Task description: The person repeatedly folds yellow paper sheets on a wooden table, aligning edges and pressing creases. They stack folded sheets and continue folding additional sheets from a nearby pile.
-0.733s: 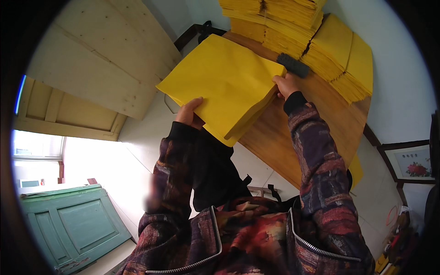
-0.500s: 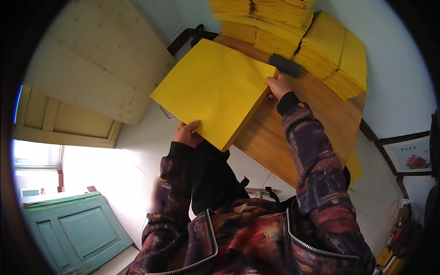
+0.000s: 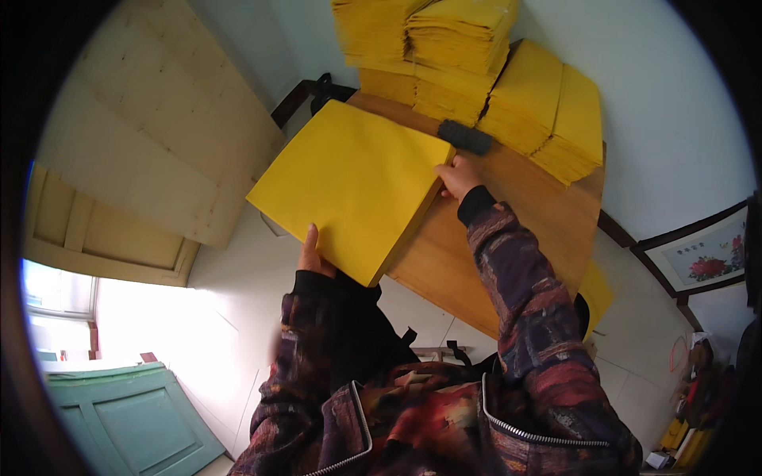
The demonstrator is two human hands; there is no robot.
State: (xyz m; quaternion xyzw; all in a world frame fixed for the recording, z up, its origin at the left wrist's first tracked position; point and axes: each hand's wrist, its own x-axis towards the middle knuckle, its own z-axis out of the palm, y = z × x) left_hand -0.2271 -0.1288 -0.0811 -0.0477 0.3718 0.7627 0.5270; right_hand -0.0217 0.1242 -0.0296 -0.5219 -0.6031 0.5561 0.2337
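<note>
A flat yellow cardboard box (image 3: 349,190), smooth on top with a thick side edge, lies tilted between my hands, partly over the wooden table. My right hand (image 3: 459,176) closes on its right corner, thumb at the upper edge and fingers curled at the side. At its near-left edge is my left hand (image 3: 315,255), thumb pointing up along the top face, with the other fingers hidden beneath the box. A dark grey brush-like block (image 3: 465,137) lies on the table just beyond my right hand.
Tall stacks of yellow folded card (image 3: 536,99) stand along the far side of the wooden table (image 3: 508,206). Pale boards (image 3: 151,119) lean at the left, above a green panelled door (image 3: 143,416). A framed flower picture (image 3: 702,258) stands at the right.
The view has shifted, so the box and both hands sit lower and farther left in it. My left thumb, earlier bent over the box top, now points up at its edge.
</note>
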